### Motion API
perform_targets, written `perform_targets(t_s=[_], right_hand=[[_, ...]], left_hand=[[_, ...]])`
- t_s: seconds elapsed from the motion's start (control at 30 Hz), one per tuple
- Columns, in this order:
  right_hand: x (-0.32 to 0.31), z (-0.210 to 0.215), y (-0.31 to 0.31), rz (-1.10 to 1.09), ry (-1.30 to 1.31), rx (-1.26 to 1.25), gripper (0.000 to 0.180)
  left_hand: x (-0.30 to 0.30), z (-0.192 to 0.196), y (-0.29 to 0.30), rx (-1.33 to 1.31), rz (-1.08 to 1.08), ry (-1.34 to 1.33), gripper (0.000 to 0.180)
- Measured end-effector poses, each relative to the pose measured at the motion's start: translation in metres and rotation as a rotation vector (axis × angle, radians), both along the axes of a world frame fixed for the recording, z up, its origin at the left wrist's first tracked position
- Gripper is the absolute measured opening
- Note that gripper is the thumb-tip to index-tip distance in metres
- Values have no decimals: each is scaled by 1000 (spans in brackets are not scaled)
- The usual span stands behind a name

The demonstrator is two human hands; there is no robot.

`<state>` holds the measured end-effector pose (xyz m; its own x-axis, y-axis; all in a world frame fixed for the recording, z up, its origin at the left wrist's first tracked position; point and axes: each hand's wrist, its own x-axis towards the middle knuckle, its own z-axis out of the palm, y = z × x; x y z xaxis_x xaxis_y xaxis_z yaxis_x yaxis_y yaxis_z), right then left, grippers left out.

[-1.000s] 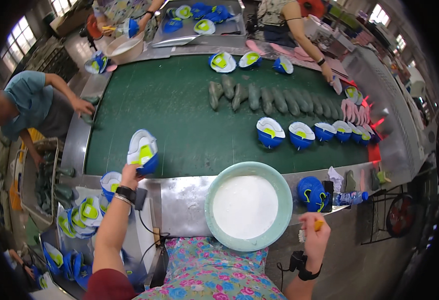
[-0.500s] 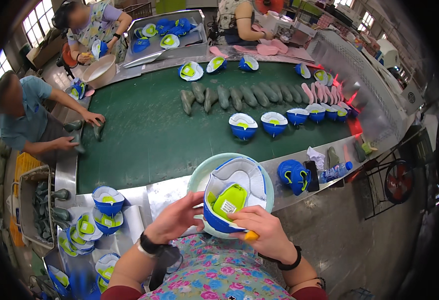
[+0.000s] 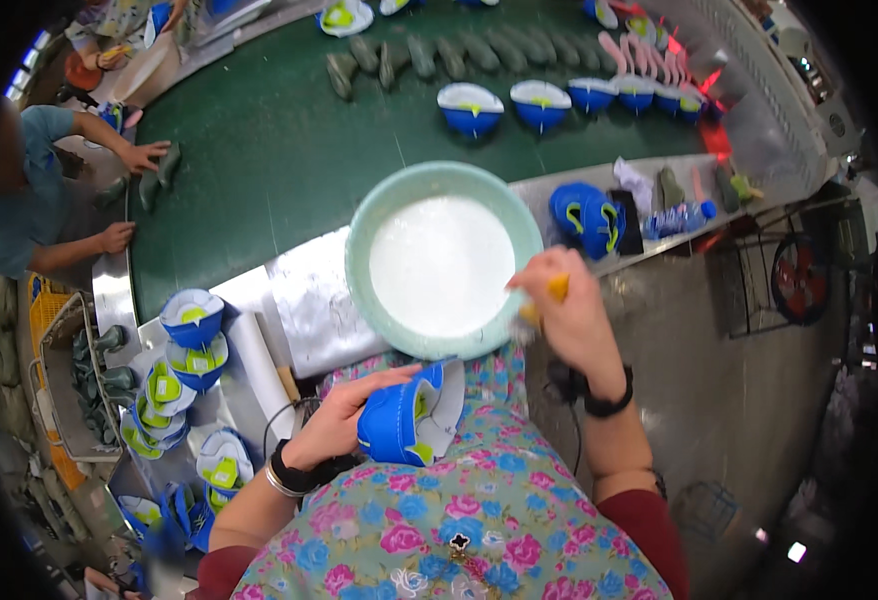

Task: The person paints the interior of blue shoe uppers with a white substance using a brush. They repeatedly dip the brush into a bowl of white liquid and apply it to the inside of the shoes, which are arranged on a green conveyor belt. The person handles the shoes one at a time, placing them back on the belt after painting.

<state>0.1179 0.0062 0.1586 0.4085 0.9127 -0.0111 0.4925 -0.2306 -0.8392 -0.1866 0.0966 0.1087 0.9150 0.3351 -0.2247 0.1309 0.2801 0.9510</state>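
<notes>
My left hand [image 3: 339,422] grips a blue shoe upper [image 3: 389,418] with white lining and lime-green inside, tilted on its side close to my flowered apron. My right hand [image 3: 581,318] is closed round a brush [image 3: 558,287] with a yellow handle, at the right rim of a pale green basin [image 3: 367,300]. White liquid [image 3: 444,265] fills the basin's bottom. The brush's lower end is blurred and partly hidden by the fingers. A finished-looking blue shoe [image 3: 589,218] sits beyond the basin to the right.
Several blue uppers [image 3: 194,318] are piled at my left beside a white roll [image 3: 259,365]. Dark green shoe lasts [image 3: 479,55], pink insoles [image 3: 639,60] and more uppers [image 3: 470,110] line the green belt [image 3: 259,180]. A co-worker's hand [image 3: 146,157] touches a last at left. A bottle [image 3: 681,217] lies right.
The upper has come down off the basin toward my apron in my left hand, turned on its side. My right hand has moved from it to the basin's right rim. The view has tipped lower.
</notes>
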Motion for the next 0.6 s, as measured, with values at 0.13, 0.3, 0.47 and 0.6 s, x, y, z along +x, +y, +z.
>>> perform_targets(t_s=[0.13, 0.3, 0.47, 0.6], right_hand=[[19, -58, 2, -350, 266, -262, 22], [11, -125, 15, -103, -45, -28, 22], [9, -123, 25, -151, -72, -104, 20], [13, -68, 22, -56, 256, 168, 21]], left_hand=[[-8, -4, 6, -162, -191, 196, 44], [9, -24, 15, -243, 111, 139, 63], [26, -57, 29, -587, 373, 66, 60], [37, -69, 37, -655, 390, 87, 57]])
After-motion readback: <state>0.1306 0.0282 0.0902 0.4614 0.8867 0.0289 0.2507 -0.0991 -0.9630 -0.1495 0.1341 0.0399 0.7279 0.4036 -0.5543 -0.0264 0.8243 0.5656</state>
